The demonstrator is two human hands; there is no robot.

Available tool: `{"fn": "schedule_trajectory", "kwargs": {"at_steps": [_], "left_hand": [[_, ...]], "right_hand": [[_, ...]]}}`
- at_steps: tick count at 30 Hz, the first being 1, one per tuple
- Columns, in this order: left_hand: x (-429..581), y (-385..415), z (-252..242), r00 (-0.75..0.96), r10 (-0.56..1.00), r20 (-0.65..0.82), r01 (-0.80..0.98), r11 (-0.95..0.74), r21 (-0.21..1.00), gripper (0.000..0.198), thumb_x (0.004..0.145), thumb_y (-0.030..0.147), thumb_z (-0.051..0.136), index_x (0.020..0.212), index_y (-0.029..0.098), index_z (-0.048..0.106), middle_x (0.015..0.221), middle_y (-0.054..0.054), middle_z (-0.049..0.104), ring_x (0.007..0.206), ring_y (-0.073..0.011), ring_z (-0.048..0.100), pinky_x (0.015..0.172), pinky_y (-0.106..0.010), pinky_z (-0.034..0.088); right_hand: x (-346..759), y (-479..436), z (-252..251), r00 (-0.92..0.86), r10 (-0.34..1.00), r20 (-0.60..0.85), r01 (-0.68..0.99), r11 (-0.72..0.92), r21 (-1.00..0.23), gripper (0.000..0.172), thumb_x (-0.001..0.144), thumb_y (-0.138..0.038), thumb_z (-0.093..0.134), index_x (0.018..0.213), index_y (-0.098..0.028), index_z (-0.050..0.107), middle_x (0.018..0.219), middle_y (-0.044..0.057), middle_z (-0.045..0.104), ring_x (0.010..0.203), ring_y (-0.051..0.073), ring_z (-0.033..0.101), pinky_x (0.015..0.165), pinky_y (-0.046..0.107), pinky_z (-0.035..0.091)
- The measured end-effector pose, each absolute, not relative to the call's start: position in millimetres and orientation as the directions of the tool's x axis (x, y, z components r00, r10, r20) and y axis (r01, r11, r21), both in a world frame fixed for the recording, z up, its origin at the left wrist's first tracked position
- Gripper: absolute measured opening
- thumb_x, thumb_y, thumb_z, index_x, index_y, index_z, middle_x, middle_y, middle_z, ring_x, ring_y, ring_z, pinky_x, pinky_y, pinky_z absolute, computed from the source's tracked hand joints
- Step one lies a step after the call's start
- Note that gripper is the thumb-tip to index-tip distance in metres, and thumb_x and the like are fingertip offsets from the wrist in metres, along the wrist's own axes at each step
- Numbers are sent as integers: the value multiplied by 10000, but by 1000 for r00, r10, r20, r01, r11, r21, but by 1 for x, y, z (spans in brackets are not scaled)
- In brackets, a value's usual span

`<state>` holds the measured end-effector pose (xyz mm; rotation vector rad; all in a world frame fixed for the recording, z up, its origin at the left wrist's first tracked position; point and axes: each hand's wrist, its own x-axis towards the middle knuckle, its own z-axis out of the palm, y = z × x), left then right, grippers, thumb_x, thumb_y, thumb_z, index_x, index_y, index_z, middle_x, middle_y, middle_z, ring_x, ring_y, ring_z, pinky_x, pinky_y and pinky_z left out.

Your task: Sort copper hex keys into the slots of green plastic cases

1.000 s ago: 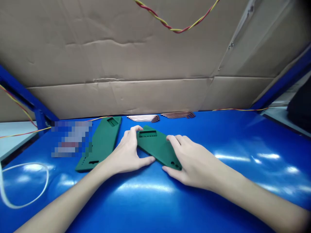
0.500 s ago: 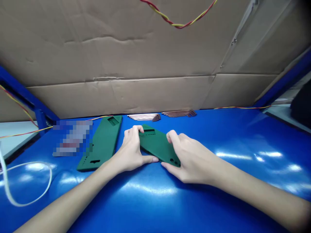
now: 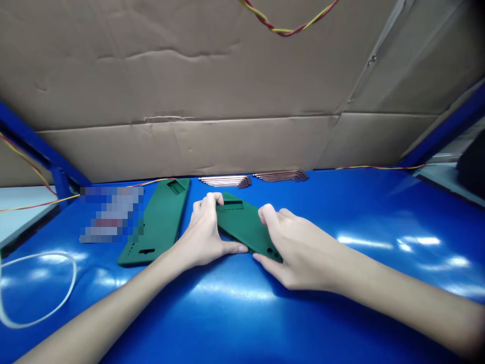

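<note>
Both of my hands grip one dark green flat plastic cover with a slot near its far end and small holes near its near end. My left hand holds its left edge, fingers over the far corner and thumb under the near side. My right hand clasps its right edge and near corner. The cover is tilted slightly off the blue table. A second green cover of the same kind lies flat to the left of my left hand.
Two stacks of thin copper-coloured bent strips lie at the back by the cardboard wall. A white cord loop lies at the left. A red-yellow twisted wire hangs overhead. A blurred patch sits left of the covers.
The cover between my hands has lifted a little off the table and tilted; my fingers have curled further around its edges. The other cover has not moved.
</note>
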<state>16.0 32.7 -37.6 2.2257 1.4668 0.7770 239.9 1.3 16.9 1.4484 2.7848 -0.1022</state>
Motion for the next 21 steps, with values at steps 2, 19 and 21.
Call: {"fn": "schedule_trajectory", "kwargs": {"at_steps": [2,19,21], "left_hand": [[16,32,-38,310,916,254,722,-401,564,863,592,521,942,1136,286,315,1219,-64,435,1136,-339,449,915,-476,464],[18,32,-39,299,919,258,726,-394,564,864,588,530,935,1131,276,312,1195,-68,428,1112,-334,447,909,-480,470],[18,32,-39,295,922,249,725,-386,570,856,588,522,935,1121,277,313,1190,-65,431,1105,-331,449,902,-475,470]], "right_hand": [[239,0,18,-576,816,-45,817,575,-35,414,884,-382,580,1165,-93,482,1022,204,628,878,317,591,697,374,448],[237,8,14,-582,813,4,812,580,63,454,886,-436,550,1182,-99,482,945,175,689,830,316,646,622,330,353],[237,10,15,-589,808,-3,806,587,67,461,887,-446,554,1187,-105,474,926,165,697,808,309,650,602,322,328]]}}
